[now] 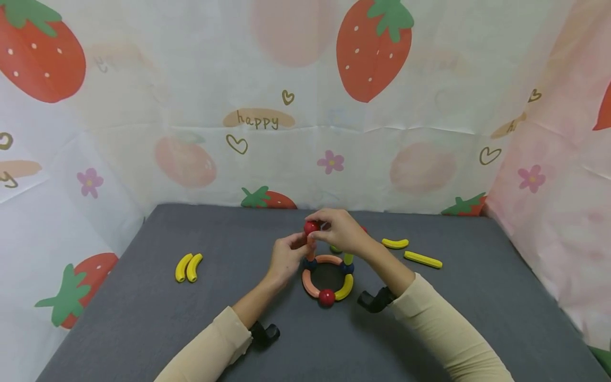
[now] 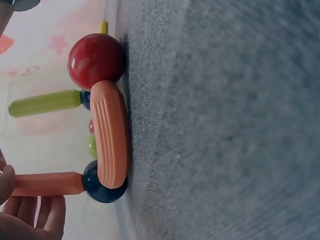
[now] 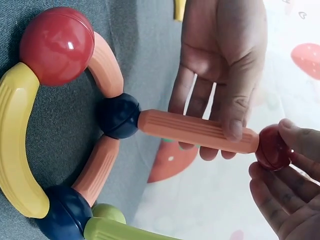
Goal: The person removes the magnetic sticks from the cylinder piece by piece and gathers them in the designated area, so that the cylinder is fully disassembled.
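Note:
A ring of magnetic-looking building pieces lies on the grey table, with curved orange sticks (image 1: 310,284), a curved yellow stick (image 1: 345,287), a red ball (image 1: 326,297) in front and two dark blue balls (image 3: 118,116). From one blue ball rises a straight orange stick (image 3: 195,131). My left hand (image 1: 285,260) pinches that stick between thumb and fingers. At its top end my right hand (image 1: 341,231) grips a smaller red ball (image 3: 273,147), which touches the stick. A green stick (image 2: 45,103) stands upright on the other blue ball.
Two curved yellow sticks (image 1: 194,267) lie side by side at the left. On the right are another curved yellow stick (image 1: 395,243) and a straight yellow stick (image 1: 423,259). Behind the ring, a green piece (image 1: 335,248) is partly hidden by my right hand. A strawberry-print curtain (image 1: 305,170) encloses the table.

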